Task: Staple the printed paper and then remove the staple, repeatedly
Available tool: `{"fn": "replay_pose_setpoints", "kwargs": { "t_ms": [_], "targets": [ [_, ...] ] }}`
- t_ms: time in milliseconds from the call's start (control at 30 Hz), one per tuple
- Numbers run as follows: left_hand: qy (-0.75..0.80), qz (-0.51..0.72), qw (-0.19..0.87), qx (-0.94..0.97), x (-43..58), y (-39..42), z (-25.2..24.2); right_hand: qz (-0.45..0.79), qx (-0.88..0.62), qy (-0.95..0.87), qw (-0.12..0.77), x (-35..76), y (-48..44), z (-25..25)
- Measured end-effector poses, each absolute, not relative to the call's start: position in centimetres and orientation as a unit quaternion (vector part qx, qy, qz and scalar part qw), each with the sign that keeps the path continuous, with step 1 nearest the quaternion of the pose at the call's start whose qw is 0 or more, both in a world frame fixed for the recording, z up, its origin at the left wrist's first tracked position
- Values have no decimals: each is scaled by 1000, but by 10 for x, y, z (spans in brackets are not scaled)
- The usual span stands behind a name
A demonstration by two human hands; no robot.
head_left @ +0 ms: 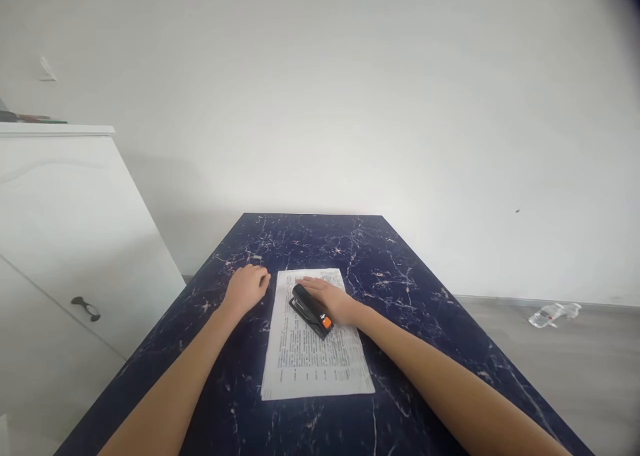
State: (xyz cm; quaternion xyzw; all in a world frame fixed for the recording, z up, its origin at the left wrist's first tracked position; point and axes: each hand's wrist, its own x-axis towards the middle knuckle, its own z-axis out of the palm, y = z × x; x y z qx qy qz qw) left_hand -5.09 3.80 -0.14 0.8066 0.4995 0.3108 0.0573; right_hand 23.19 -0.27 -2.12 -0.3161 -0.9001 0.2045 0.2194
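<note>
A printed sheet of paper [313, 356] lies flat on the dark blue marbled table [410, 289]. A black stapler [311, 310] with an orange end rests on the sheet's upper part. My right hand [333, 297] lies beside the stapler on its right, fingers stretched along it and touching it. My left hand [247, 287] rests on the table just left of the sheet's top corner, fingers loosely curled, with nothing seen in them.
A white cabinet [60, 243] with a dark handle [86, 307] stands close on the left. A bare white wall is behind the table. An empty plastic bottle [553, 314] lies on the grey floor at the right.
</note>
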Motion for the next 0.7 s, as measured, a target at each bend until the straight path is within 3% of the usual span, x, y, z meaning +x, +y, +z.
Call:
{"fn": "replay_pose_setpoints", "kwargs": {
  "t_ms": [67, 200, 333, 467, 700],
  "targets": [
    [467, 290, 56, 834, -33, 29, 3, 228, -350, -874, 247, 241, -8, -15],
    [331, 256, 180, 890, -19, 13, 6, 259, -462, -775, 343, 245, -22, 3],
    [308, 165, 275, 896, -28, 10, 1, 283, -450, -792, 300, 251, -56, 10],
    [350, 141, 275, 884, -23, 12, 0, 225, -458, -811, 285, 252, -81, 2],
    [377, 126, 268, 877, 8, 14, 14, 201, -477, -777, 358, 266, -62, -5]
  ]
}}
